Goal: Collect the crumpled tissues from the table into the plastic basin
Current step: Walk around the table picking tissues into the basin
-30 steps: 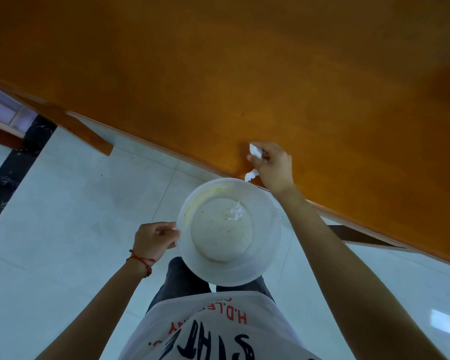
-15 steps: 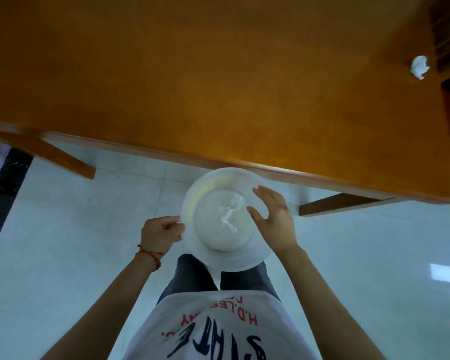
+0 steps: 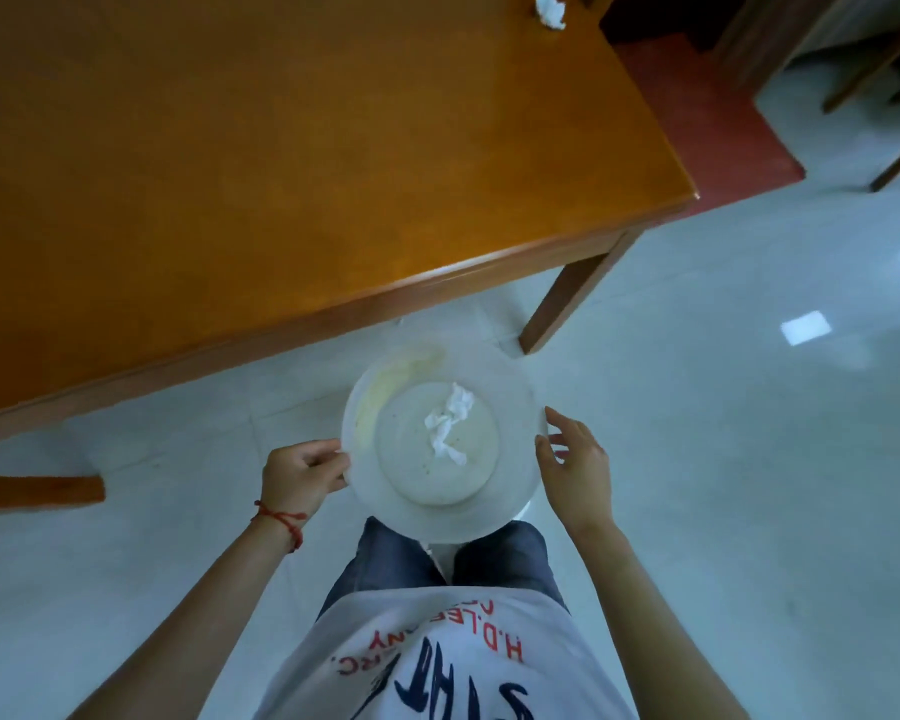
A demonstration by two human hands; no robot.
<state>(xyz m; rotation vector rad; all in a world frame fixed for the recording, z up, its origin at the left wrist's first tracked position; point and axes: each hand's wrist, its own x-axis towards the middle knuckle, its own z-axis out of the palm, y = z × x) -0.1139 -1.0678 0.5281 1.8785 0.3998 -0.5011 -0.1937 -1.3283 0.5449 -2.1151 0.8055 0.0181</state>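
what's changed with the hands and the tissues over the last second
The right hand let go of its tissue; the tissues in the basin grew. It moved from the table to beside the basin, open. The left hand stayed on the rim. One table tissue remains.

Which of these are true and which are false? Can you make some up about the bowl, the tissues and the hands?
1. Crumpled tissues lie in the bottom of the plastic basin. True.
2. The left hand grips the basin's rim. True.
3. The right hand is holding a tissue. False: it is open and empty, right beside the basin's rim.
4. The basin is resting on the wooden table. False: it is held in front of the person, over the tiled floor, off the table's edge.
5. No tissues are left on the table. False: one crumpled tissue still lies near the table's far edge.
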